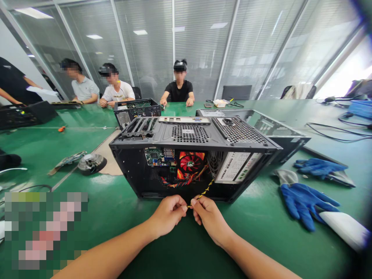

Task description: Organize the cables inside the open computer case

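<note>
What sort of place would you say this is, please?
Probably a meeting room or office used for computer hardware work: there is a blind-lined glass partition, a large green table, and an open computer case on it.

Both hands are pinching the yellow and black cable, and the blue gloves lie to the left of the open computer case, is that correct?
Not quite: in the head view, the blue gloves lie to the right of the open computer case. The left hand and right hand do pinch the yellow and black cable.
</note>
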### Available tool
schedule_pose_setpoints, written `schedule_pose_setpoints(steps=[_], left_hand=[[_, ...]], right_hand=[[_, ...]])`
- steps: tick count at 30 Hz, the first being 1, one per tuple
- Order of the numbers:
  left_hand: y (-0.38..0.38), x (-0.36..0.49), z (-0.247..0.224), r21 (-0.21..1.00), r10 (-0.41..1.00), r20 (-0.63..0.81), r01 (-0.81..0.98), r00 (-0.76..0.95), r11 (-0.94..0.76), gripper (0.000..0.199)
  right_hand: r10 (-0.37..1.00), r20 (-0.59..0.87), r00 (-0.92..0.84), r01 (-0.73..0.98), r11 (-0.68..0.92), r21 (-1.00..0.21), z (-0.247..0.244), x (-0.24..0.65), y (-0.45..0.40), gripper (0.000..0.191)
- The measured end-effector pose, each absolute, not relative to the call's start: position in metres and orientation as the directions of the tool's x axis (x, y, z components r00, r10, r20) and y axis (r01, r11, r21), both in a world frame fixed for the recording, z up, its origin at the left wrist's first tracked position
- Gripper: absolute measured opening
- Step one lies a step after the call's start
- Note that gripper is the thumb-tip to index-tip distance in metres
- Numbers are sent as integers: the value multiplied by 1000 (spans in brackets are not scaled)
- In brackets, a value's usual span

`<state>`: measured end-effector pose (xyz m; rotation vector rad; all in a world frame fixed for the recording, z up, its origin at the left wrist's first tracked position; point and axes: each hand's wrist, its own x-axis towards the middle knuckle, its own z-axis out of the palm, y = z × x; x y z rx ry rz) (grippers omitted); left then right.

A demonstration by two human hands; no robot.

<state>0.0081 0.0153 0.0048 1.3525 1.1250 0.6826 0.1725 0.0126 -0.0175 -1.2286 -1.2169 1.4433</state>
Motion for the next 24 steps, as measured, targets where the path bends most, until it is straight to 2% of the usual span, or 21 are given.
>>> schedule_pose_setpoints(steps=[6, 16, 21, 24], left_hand=[[15, 9, 3, 965, 904, -235, 201, 358, 171, 23], [15, 8, 1, 962, 942, -102, 273, 320, 12, 15], [15, 7, 1, 960, 930, -146, 274, 336, 52, 17], [16, 7, 3, 964, 906, -217, 223, 364, 141, 22]], right_hand=[[978, -143, -149, -41, -151, -988, -19, 172, 13, 48], [979, -152, -137, -68, -163, -984, -21, 171, 14, 51], [977, -157, -142, -53, -165, -985, -17, 172, 12, 49], [977, -153, -151, -49, -162, -986, -15, 172, 12, 48]])
